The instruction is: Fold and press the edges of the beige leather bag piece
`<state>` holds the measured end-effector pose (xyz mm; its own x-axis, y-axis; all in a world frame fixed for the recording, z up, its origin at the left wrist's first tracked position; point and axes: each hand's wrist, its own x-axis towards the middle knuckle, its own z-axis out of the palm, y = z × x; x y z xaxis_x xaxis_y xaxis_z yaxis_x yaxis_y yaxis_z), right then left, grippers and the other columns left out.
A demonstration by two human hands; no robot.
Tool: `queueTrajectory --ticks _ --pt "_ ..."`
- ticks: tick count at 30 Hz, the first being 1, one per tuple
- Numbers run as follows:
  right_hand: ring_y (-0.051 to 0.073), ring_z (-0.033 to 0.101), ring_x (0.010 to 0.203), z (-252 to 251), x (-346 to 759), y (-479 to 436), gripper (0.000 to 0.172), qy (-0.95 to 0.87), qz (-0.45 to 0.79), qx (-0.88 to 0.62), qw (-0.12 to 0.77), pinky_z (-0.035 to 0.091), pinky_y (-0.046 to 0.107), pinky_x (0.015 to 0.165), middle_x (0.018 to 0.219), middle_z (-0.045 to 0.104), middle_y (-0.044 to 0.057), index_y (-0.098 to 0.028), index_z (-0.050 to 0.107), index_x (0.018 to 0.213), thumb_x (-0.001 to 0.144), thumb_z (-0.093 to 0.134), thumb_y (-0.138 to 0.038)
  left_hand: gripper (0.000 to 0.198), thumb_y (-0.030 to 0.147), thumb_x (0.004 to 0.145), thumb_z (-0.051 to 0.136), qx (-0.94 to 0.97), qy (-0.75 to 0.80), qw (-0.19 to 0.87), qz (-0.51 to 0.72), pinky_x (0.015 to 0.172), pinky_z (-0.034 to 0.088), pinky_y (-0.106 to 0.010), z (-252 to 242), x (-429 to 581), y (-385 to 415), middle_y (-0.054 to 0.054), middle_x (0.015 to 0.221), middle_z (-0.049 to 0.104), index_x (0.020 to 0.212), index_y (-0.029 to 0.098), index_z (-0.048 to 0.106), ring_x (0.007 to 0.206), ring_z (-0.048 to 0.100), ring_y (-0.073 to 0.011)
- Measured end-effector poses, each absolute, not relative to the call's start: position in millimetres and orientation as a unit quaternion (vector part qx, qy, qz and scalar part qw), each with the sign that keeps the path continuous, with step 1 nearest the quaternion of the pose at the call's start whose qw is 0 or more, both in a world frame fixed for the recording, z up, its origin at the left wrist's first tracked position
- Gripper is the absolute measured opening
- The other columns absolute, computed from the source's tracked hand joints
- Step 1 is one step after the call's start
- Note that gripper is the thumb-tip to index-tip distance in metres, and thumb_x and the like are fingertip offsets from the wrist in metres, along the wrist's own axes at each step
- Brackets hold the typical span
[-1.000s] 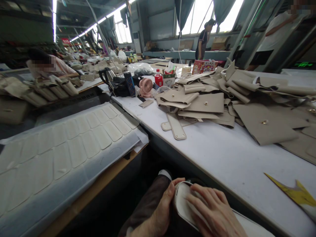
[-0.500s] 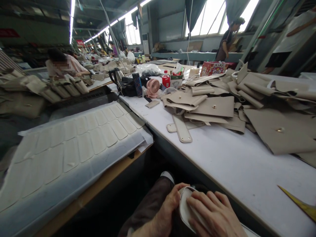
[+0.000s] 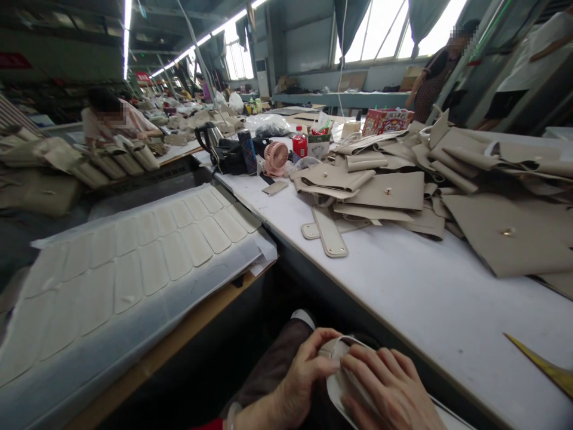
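Note:
Low in the head view, over my lap, a pale beige leather-like piece with a rounded end is between my hands. My left hand grips its left edge, thumb on the near face and fingers behind the rim. Across its face lies my right hand, fingers bent and pressed onto the surface; the thumb is blurred. The lower part of the piece is hidden by my right hand. On the white table, two beige strips with metal studs lie crossed, the upper strip being nearest to my hands.
Beige bag parts are heaped across the white table. A yellow triangular tool lies at its right edge. To the left, a board carries rows of pale pieces. Behind stand a pink fan and a red bottle. Co-workers are farther back.
My left hand has shifted slightly, its thumb now laid over the near face of the piece. My right hand stays on it. A standing person at the back right has moved rightward.

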<state>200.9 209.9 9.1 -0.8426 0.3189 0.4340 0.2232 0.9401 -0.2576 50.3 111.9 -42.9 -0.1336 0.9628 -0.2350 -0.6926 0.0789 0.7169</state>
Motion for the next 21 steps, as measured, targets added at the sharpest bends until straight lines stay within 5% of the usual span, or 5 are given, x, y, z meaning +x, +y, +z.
queueTrajectory --ticks 6,13,21 --pt "0.018 0.055 0.082 8 202 207 0.030 -0.954 0.099 -0.154 0.239 0.032 0.034 0.079 0.107 0.068 -0.007 -0.030 0.064 0.109 0.080 0.065 -0.024 0.055 0.026 0.062 0.078 0.266 0.441 0.598 0.614 0.082 0.042 -0.029 -34 39 119 -0.005 0.104 0.065 0.114 0.016 0.063 0.095 0.055 -0.0206" --pt "0.020 0.054 0.085 8 202 205 0.025 -0.956 0.111 -0.168 0.216 0.030 0.037 0.081 0.107 0.066 -0.005 -0.030 0.064 0.103 0.080 0.060 -0.020 0.058 0.025 0.068 0.074 0.301 0.447 0.592 0.600 0.089 0.043 -0.032 -33 28 116 -0.010 0.113 0.067 0.124 0.014 0.064 0.102 0.058 -0.0245" --pt "0.019 0.050 0.085 -1 204 197 0.031 -0.931 0.123 -0.188 0.287 0.031 0.035 0.077 0.113 0.067 -0.005 -0.028 0.064 0.114 0.084 0.059 -0.022 0.048 0.033 0.088 0.056 0.260 0.454 0.603 0.603 0.099 0.042 -0.038 -50 38 104 -0.012 0.127 0.064 0.132 0.013 0.059 0.116 0.057 -0.0293"
